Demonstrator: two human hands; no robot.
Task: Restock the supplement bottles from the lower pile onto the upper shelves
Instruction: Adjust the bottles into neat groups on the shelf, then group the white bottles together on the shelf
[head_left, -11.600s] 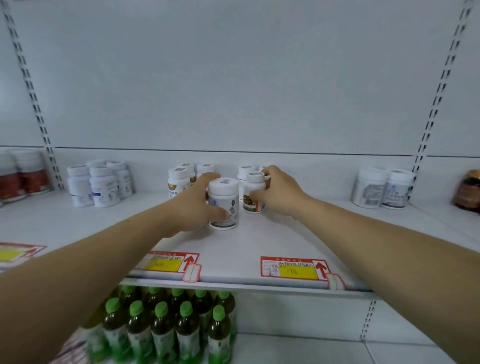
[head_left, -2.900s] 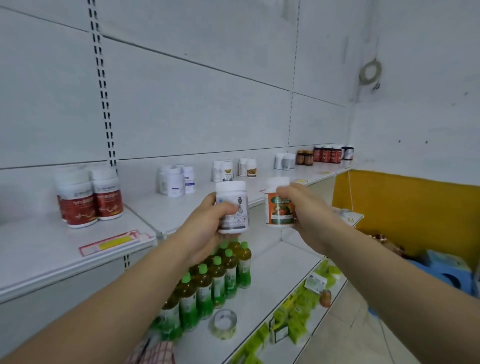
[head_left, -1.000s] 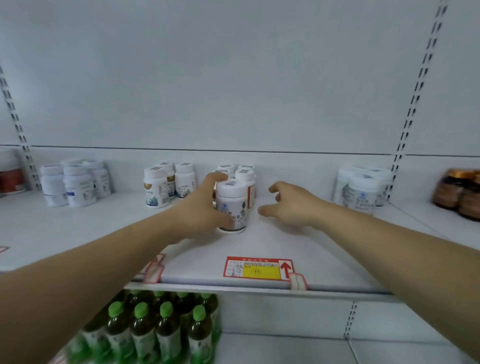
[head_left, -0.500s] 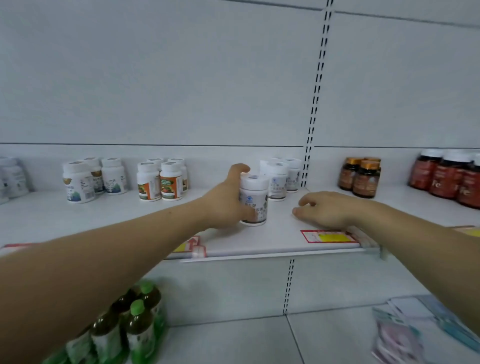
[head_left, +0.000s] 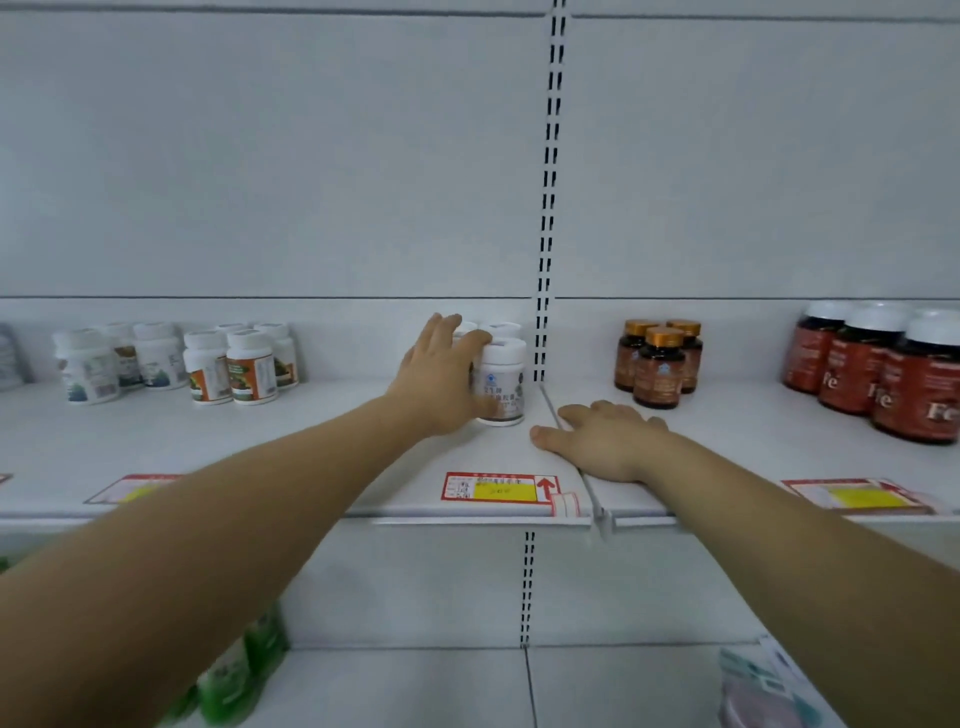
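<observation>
- My left hand (head_left: 441, 374) was wrapped around a white bottle (head_left: 501, 382) that stood upright on the upper shelf (head_left: 311, 441), fingers curled over its lid and left side, thumb low on its front.
- That white bottle sat near the right end of its shelf panel, just left of the slotted upright post (head_left: 545, 208) at the back wall, a little forward of the back edge.
- Two more white bottles (head_left: 498, 330) stood right behind it against the back wall; my fingers hid part of them.
- My right hand (head_left: 602, 436) lay flat and empty on the shelf, fingers stretched out and pointing left, across the seam between the two shelf panels, well forward of the back.
- The two hands were apart, the right one lower and nearer the front edge.
- A red and yellow price tag (head_left: 498, 487) lay at the front edge, just in front of the held bottle.
- Farther left along the back stood a group of orange-labelled bottles (head_left: 239, 369) and more white bottles with green labels (head_left: 85, 371).
- On the right panel, three brown bottles with gold lids (head_left: 657, 364) stood near the back, and big red jars (head_left: 878, 369) stood toward the right end.
- Green bottles (head_left: 244, 670), blurred, stood on the lower shelf at the left.
</observation>
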